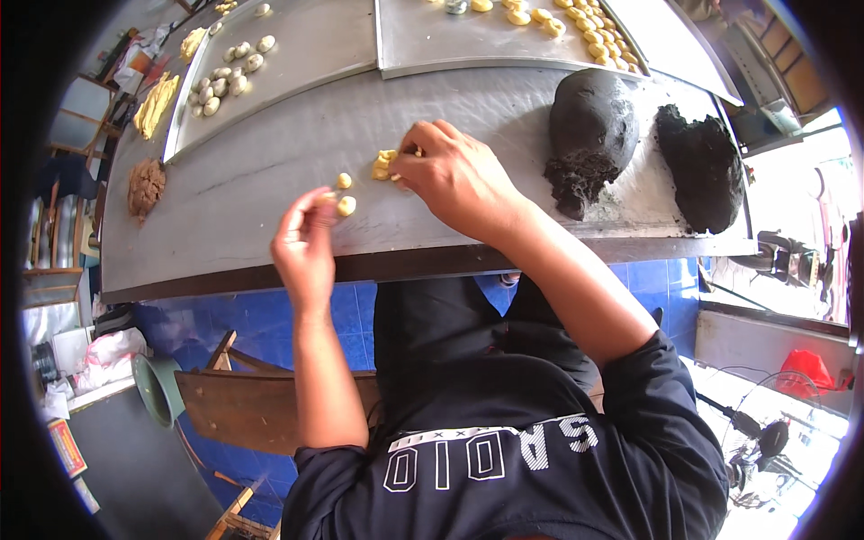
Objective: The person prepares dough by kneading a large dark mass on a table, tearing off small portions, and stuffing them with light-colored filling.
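My left hand (304, 241) pinches a small pale dough ball (346, 206) at its fingertips, just above the grey metal worktable (270, 162). A second small dough ball (344, 180) lies on the table a little beyond it. My right hand (454, 175) is closed over a yellow dough lump (385, 165) and presses it on the table, to the right of the left hand.
Two black dough mounds (589, 135) (704, 162) sit at the table's right. A metal tray (270, 63) with several pale dough pieces lies at the back left, another tray (468, 40) with yellow pieces at the back. A brown dough lump (145, 186) rests at the left edge.
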